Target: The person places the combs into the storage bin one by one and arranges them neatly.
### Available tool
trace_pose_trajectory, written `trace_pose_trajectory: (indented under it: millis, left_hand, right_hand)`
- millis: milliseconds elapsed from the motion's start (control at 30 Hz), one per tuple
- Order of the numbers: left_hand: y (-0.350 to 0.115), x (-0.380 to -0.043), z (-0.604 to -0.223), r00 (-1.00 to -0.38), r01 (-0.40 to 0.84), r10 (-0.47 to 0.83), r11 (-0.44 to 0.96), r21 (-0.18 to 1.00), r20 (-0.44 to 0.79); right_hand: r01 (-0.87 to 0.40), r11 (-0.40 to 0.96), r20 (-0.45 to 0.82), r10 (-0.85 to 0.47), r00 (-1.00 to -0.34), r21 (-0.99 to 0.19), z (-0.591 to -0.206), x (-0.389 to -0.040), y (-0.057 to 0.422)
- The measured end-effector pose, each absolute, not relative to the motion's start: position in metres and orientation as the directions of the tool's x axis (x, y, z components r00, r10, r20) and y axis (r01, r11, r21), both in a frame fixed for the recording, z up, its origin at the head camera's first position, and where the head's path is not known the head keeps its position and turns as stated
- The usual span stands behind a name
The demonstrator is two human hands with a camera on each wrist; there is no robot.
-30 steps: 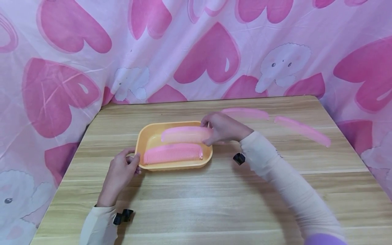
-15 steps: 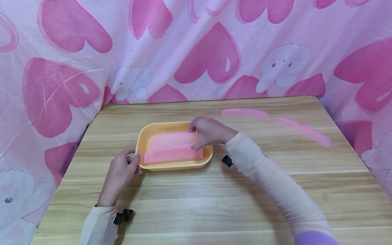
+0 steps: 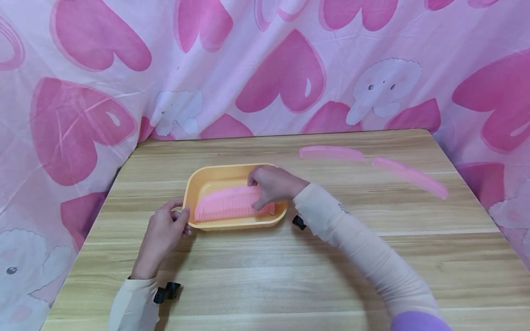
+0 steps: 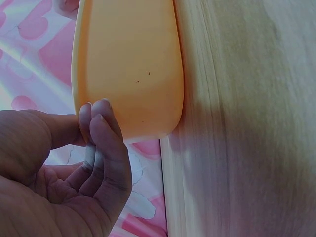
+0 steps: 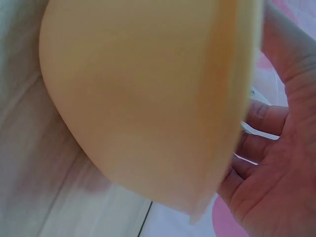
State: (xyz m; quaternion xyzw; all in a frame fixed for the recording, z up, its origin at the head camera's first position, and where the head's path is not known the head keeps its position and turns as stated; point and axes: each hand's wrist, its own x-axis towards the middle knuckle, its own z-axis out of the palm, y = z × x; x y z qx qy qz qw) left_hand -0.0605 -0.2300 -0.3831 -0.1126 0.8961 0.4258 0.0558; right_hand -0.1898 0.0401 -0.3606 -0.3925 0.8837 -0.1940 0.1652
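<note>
The upper comb (image 3: 225, 196), pink, lies inside the yellow tub (image 3: 236, 226), over the far part of the lower comb (image 3: 232, 216), whose teeth show along the near side; whether the two touch cannot be told. Step in hand, as judged: setting the upper comb down on the lower one. The right hand (image 3: 279, 184) reaches in over the tub's right end, fingers at the comb's far edge and thumb toward the near side, apparently pinching its right end; the right wrist view hides the fingertips behind the tub wall. The left hand (image 3: 163, 230) pinches the tub's left end, thumb at the rim, fingertips against the outer wall. Next move probably calls for lowering the comb flat, loosening the right fingers and lifting clear without dragging it, left hand steadying. Beyond, on the far right of the table (image 3: 265, 276), lie a straight-set comb (image 3: 331, 153) and, to its right, a slanted comb (image 3: 410, 178), well apart from the hands. Versus one second ago: upper comb and right hand sit farther left and nearer, the gap between the tub combs replaced by overlap; left hand, tub and table combs look unchanged.
</note>
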Motion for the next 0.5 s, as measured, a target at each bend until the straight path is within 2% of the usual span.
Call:
trace_pose_trajectory:
  millis: [500]
  left_hand:
    - [-0.230, -0.060, -0.383, -0.975, -0.222, -0.145, 0.607, 0.763, -0.168]
  right_hand:
    - [-0.650, 0.616, -0.129, -0.762, -0.634, -0.446, -0.375, -0.188, 0.032]
